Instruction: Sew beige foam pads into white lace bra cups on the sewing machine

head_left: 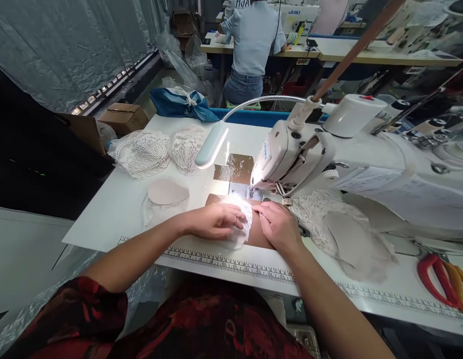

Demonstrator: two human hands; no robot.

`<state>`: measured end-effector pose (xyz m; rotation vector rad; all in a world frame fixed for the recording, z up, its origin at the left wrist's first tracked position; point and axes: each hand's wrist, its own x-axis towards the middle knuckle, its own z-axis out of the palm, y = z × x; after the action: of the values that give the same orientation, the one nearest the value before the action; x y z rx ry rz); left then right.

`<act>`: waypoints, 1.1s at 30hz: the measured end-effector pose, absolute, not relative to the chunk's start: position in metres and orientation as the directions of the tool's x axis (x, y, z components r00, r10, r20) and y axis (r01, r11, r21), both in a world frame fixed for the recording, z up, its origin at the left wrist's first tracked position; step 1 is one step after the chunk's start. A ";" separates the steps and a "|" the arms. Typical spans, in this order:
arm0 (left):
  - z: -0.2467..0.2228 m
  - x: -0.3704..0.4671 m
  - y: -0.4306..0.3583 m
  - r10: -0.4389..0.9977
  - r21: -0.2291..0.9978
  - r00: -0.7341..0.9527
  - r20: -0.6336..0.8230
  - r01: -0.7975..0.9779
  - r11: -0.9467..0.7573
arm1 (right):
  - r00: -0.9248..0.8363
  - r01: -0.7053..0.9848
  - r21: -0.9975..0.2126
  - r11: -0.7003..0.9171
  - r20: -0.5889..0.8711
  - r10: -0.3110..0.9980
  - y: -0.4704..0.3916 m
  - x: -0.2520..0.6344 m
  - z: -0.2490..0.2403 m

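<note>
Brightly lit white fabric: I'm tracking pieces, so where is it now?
In the head view, the white fabric lies just below centre, under the left hand, left of the right hand, near the sewing machine.

1. The white fabric piece [248, 225] is soft and pale, with a curved right edge and a faint pattern showing on that side.
2. It lies on the worktop before the needle area of the sewing machine; whether its upper edge reaches under the presser foot is lost in glare.
3. The left hand [218, 220] rests over it, fingers spread, hiding much of its middle and left part.
4. Fingertips of the right hand [279, 225] sit at its upper right edge; whether they pinch it cannot be told.
5. Strong light washes out its upper part.
</note>
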<state>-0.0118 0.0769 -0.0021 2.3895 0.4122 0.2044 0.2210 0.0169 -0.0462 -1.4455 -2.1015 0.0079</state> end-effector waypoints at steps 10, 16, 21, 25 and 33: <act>-0.006 0.009 0.080 0.590 0.510 0.798 0.122 0.459 -0.727 | -0.408 0.674 -0.465 0.574 0.413 0.814 0.014 0.222 -0.038; -0.003 0.022 0.093 0.547 0.623 0.820 -0.165 0.517 -0.587 | -0.531 0.661 -0.396 0.638 0.355 0.770 0.014 0.226 -0.043; -0.009 0.016 0.104 0.401 0.950 0.887 -0.229 0.293 -0.106 | -0.528 0.683 -0.396 0.614 0.313 0.789 0.013 0.226 -0.040; -0.009 0.010 0.116 0.335 0.927 0.880 -0.336 0.372 -0.049 | -0.514 0.696 -0.418 0.583 0.276 0.812 0.012 0.226 -0.038; -0.003 0.007 0.118 0.312 0.971 0.921 -0.231 0.239 0.014 | -0.521 0.702 -0.395 0.593 0.283 0.805 0.012 0.226 -0.038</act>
<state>0.0066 0.1182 -0.0027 1.5721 0.4399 0.0602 0.2262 0.0124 -0.0383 -1.2046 -2.3870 0.3212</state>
